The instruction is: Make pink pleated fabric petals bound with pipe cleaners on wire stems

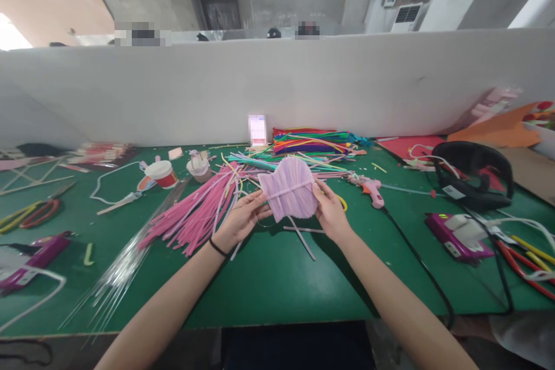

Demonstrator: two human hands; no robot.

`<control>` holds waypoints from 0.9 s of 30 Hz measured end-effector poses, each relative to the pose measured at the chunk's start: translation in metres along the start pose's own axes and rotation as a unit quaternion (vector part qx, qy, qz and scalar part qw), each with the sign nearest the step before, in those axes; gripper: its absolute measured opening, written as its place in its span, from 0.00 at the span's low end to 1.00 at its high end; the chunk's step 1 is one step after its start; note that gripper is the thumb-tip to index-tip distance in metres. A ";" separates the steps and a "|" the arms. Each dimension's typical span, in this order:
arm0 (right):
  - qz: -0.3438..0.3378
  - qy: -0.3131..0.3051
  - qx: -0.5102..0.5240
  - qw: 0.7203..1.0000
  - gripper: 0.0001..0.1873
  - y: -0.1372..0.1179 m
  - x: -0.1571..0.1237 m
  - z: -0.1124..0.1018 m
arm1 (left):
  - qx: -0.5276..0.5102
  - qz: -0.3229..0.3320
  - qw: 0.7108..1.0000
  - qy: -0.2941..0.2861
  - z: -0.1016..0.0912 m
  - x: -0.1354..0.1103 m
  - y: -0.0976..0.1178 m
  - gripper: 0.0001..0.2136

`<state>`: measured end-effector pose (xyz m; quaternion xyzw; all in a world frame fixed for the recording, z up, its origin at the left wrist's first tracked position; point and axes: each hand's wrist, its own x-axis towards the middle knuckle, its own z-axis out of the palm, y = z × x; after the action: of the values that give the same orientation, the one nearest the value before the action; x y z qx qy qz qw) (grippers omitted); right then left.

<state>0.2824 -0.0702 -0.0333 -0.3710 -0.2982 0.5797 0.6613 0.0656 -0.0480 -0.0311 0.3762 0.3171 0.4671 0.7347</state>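
Note:
A fan-shaped piece made of lilac pipe cleaners [289,188] is held up just above the green table [269,283], between both hands. My left hand [241,221] pinches its left edge with closed fingers; a black band sits on that wrist. My right hand [330,211] grips its right edge, fingers closed. A loose lilac pipe cleaner [301,238] lies on the table under the piece. A heap of pink pipe cleaners [197,214] spreads out just left of my left hand.
Mixed-colour pipe cleaners [310,144] are piled at the back by the white partition [277,87]. A pink glue gun [369,189] lies to the right, a black headset [474,176] and a purple device [455,237] farther right. Paper cups [161,173], scissors [32,214] and thin wires [117,272] lie left.

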 end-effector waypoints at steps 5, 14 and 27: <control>0.003 -0.072 0.009 0.997 0.20 0.004 -0.006 0.008 | -0.038 0.021 0.999 0.024 -0.002 0.004 -0.003 0.09; -0.031 0.026 0.015 0.999 0.20 -0.006 0.001 0.003 | 0.001 -0.027 0.988 -0.154 0.015 -0.017 0.008 0.29; -0.042 0.009 -0.070 0.997 0.20 -0.001 -0.001 0.004 | 0.077 -0.025 0.990 -0.118 0.011 -0.013 0.006 0.16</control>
<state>0.2800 -0.0709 -0.0302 -0.4084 -0.3472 0.5258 0.6604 0.0678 -0.0612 -0.0191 0.4760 0.2720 0.3749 0.7476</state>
